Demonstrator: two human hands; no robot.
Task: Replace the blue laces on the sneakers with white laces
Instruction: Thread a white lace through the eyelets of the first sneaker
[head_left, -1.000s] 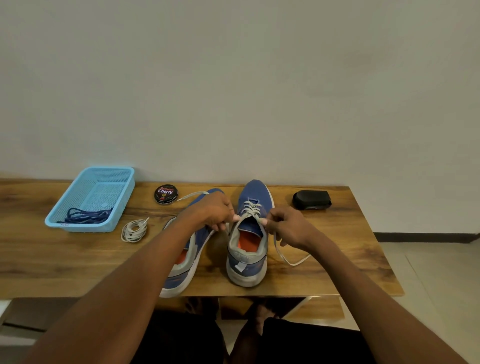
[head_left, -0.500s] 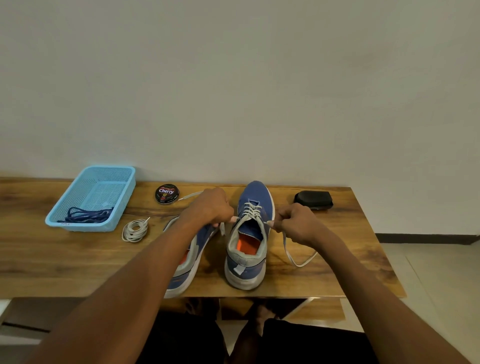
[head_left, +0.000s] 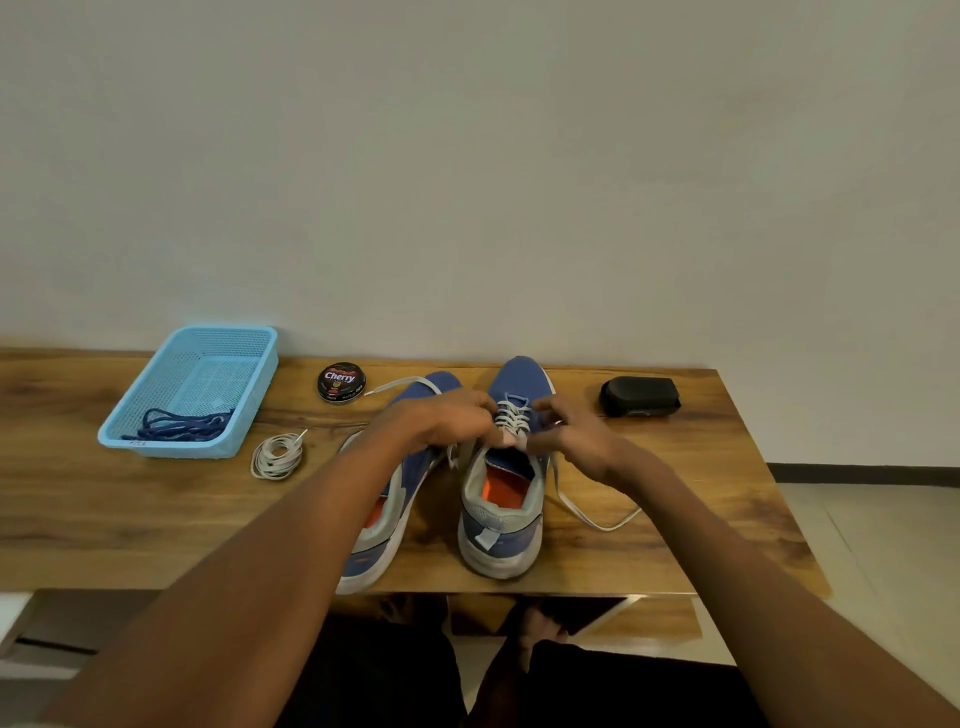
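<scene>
Two blue sneakers stand side by side on the wooden table (head_left: 675, 545). The right sneaker (head_left: 506, 499) has a white lace (head_left: 513, 415) threaded through its eyelets. My left hand (head_left: 447, 418) and my right hand (head_left: 566, 431) meet over its tongue, each pinching an end of that lace. One loose end trails onto the table at the right (head_left: 597, 517), another lies behind the left sneaker (head_left: 387, 499), which my left arm partly hides. A coiled white lace (head_left: 278, 457) lies to the left. The blue laces (head_left: 179, 423) lie in a light blue basket (head_left: 249, 395).
A round tin of shoe polish (head_left: 341, 382) sits behind the left sneaker. A black case (head_left: 639, 396) lies at the back right. The table's front edge runs just below the heels, with my legs under it. A plain wall stands behind.
Both hands have moved inward from either side of the right sneaker and now meet over its tongue, bringing the lace ends together. The shoes have stayed put.
</scene>
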